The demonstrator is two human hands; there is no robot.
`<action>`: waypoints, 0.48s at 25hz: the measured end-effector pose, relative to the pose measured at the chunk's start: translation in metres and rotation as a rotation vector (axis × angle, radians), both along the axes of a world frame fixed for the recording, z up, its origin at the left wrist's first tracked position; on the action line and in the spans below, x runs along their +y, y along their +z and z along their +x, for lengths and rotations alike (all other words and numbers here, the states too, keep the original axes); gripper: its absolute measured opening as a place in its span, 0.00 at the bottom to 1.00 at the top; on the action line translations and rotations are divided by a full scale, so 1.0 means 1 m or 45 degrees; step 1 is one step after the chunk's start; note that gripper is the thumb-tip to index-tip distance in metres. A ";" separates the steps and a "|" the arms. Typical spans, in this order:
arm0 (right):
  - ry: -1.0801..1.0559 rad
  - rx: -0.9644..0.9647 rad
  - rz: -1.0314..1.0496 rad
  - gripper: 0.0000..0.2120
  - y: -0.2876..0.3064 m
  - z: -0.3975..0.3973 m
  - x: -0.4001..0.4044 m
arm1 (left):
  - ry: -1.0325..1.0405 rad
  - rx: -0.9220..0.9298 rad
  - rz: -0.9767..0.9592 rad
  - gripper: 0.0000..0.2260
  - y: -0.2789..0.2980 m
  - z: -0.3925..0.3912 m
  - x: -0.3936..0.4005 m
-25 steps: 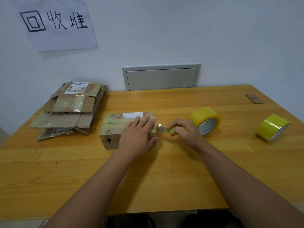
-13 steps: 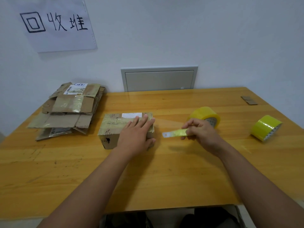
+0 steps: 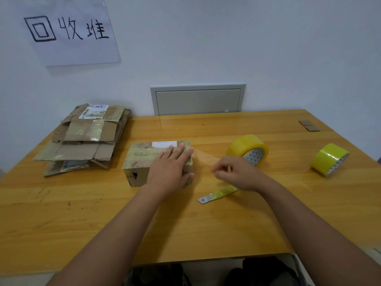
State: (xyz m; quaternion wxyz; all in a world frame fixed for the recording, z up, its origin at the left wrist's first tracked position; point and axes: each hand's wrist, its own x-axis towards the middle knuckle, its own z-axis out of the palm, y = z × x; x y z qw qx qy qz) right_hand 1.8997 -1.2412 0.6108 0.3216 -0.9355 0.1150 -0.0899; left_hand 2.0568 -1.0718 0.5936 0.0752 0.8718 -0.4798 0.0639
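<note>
White wall backs a wooden table [image 3: 206, 234], with a handwritten sign [image 3: 70, 32] at the upper left of the frame and a grey panel [image 3: 198, 101] set in the wall at upper centre. At centre frame sits the small taped box [image 3: 142, 159]. The left hand [image 3: 169, 168] lies flat over its right half, fingers [image 3: 175, 149] straight and slightly spread, thumb down the near side, forearm running in from the lower left. Just right of the box, the right hand [image 3: 239, 174] hovers low with its fingers curled. Thumb and forefinger seem to pinch a faint clear tape strip [image 3: 203, 159] that runs from the box's right end, though the film is hard to make out. A tape-wrapped blade [image 3: 218, 194] lies on the wood, its far end hidden beneath that hand. The step looks like peeling tape off the box, so it should go best with a low, steady pull away from the box while the left palm presses down to stop it sliding. Pulling upward could tear the film. Two yellow tape rolls [image 3: 241, 145] [image 3: 325, 155] stand at right, and flattened cardboard [image 3: 82, 141] is piled at left.
</note>
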 end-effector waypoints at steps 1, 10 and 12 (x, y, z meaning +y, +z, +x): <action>-0.062 -0.154 0.176 0.07 0.004 0.010 0.003 | -0.001 0.002 -0.001 0.33 0.000 0.001 0.000; -0.314 -0.138 0.627 0.17 -0.008 0.080 0.012 | -0.016 -0.020 -0.004 0.33 -0.002 0.003 0.001; -0.324 -0.023 0.441 0.17 -0.014 0.080 0.006 | -0.028 -0.021 -0.002 0.33 -0.001 0.004 0.002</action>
